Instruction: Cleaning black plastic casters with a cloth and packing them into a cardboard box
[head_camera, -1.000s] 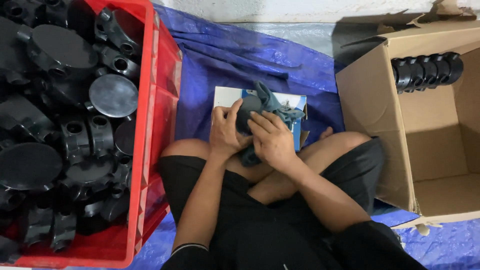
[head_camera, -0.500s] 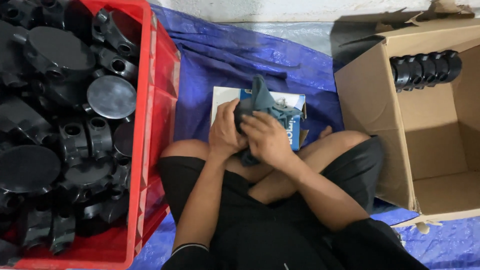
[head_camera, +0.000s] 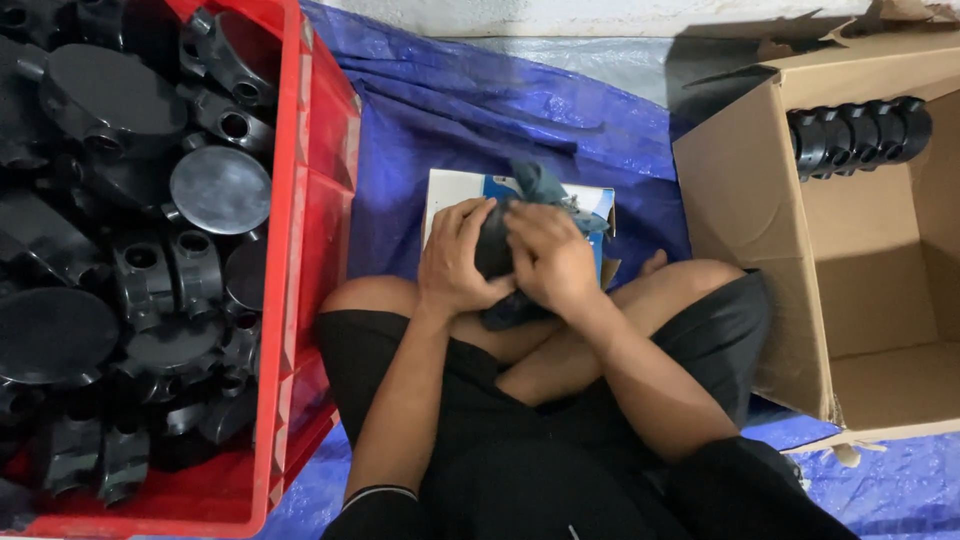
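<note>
The person is sitting cross-legged on a crumpled blue plastic tarpaulin (head_camera: 480, 130) spread over the floor, and both hands are meeting over the lap; the left hand (head_camera: 458, 262) is wrapping around the left side of a dark, rounded black plastic part (head_camera: 492, 250), while the right hand (head_camera: 548, 258) is curling over its top and right side, pressing a bunched dark teal-grey cloth (head_camera: 538, 183) against it; both hands are clenched on the part and cloth together, so little of the part is showing between them, and its long axis cannot be told; the part is lying directly between the palms, just above the crossed legs, with the cloth poking out above the knuckles and hanging below them; neither hand is clearly nearer, since both are touching it; beneath the hands a flat white and blue cardboard packet (head_camera: 445, 188) is lying on the tarpaulin; on the person's left a red plastic crate (head_camera: 318, 150) is standing, heaped with black round plastic fittings (head_camera: 220, 190); on the right an open brown cardboard box (head_camera: 745, 210) is holding a short row of stacked black fittings (head_camera: 860, 132) against its far wall.
</note>
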